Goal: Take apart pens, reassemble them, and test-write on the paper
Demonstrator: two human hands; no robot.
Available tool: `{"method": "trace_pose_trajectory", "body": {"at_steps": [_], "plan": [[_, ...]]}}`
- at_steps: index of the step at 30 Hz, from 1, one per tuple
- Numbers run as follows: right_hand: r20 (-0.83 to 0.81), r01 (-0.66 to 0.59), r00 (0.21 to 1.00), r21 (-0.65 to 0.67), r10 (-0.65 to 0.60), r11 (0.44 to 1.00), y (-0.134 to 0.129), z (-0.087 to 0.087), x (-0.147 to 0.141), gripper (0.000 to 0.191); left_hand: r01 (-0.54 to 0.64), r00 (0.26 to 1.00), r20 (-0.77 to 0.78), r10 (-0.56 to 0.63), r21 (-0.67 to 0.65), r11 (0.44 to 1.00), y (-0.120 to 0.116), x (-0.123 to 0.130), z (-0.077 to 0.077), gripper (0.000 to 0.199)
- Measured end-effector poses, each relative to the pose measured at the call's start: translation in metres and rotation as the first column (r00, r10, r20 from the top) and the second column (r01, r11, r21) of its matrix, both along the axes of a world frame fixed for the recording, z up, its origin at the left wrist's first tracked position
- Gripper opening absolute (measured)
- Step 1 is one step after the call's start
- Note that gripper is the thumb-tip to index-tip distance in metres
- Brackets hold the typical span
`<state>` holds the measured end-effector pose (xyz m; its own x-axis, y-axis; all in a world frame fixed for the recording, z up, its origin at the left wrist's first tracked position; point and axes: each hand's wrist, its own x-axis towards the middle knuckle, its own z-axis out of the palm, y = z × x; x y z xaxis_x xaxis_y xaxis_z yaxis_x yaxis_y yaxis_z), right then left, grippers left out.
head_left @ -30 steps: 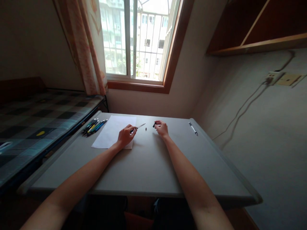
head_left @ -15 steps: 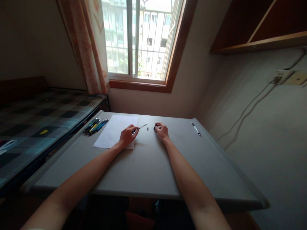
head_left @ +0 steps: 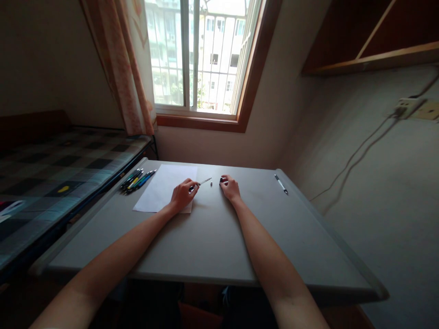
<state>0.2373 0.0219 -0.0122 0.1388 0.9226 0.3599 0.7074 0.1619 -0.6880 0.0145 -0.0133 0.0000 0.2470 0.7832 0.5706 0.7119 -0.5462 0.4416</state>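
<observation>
My left hand (head_left: 183, 193) is closed round a pen (head_left: 193, 186) above the right part of a white sheet of paper (head_left: 154, 189). A thin, pale refill (head_left: 206, 180) sticks out of the pen toward the right. My right hand (head_left: 230, 188) pinches a small black pen part (head_left: 221, 181), its far end hidden by the fingers. Between the two hands, a tiny dark pen piece (head_left: 211, 184) stands or lies on the table; which one I cannot tell.
Several pens (head_left: 135, 181) lie bunched beside the paper at the table's left edge. A white and black pen (head_left: 281, 184) lies near the right edge of the grey table (head_left: 212, 242). A bed (head_left: 61, 183) stands to the left, and a window (head_left: 202, 59) is ahead.
My right hand turns very slightly around the black pen part. My left hand keeps its hold on the pen in the same place.
</observation>
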Motion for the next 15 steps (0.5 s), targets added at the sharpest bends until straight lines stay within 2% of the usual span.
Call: {"method": "trace_pose_trajectory", "body": {"at_steps": [4, 9, 15], "plan": [[-0.009, -0.014, 1.000, 0.020, 0.014, 1.000, 0.000, -0.003, 0.000, 0.030, 0.004, 1.000, 0.007, -0.004, -0.002, 1.000, 0.001, 0.000, -0.001, 0.022], [-0.053, 0.007, 0.999, 0.148, 0.001, 0.989, -0.003, -0.002, 0.001, 0.038, -0.003, 1.000, 0.015, 0.004, -0.001, 1.000, 0.002, -0.001, -0.002, 0.022], [-0.148, -0.008, 0.987, 0.320, 0.058, 0.947, -0.015, 0.015, -0.005, 0.025, 0.025, 0.999, 0.043, -0.026, 0.025, 0.999, 0.000, 0.001, -0.001, 0.020]]}}
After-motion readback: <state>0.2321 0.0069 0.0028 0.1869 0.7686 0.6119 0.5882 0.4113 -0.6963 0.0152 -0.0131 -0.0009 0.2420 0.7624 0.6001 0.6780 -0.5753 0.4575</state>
